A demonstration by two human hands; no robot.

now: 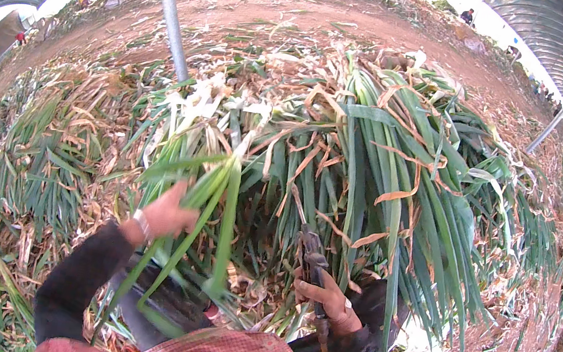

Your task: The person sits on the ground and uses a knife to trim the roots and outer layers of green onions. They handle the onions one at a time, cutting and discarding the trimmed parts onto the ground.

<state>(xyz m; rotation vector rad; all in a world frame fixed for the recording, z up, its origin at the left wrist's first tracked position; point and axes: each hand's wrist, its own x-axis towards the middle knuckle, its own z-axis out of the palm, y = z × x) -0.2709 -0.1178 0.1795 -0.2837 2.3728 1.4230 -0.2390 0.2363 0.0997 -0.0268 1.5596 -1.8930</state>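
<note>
My left hand (167, 216), in a black sleeve with a pale band at the wrist, is closed around the leaves of a large green onion (228, 178). Its white stem points away from me, and its leaf tips blur as they hang over my lap. My right hand (320, 295) grips a black air blow gun (313, 255) whose thin nozzle points up and forward. From the gun's lower end a brownish hose (324, 351) runs down along my forearm. Just ahead of both hands lies a heap of green onions (376, 136) with long drooping leaves and dry brown husks.
A metal pole (172, 9) rises beyond the heap, left of centre. More green onions (47, 172) lie at the left among husk litter. Bare soil (308, 9) stretches behind. Distant people (467, 16) sit near the far edge under an arched tunnel roof (537, 23).
</note>
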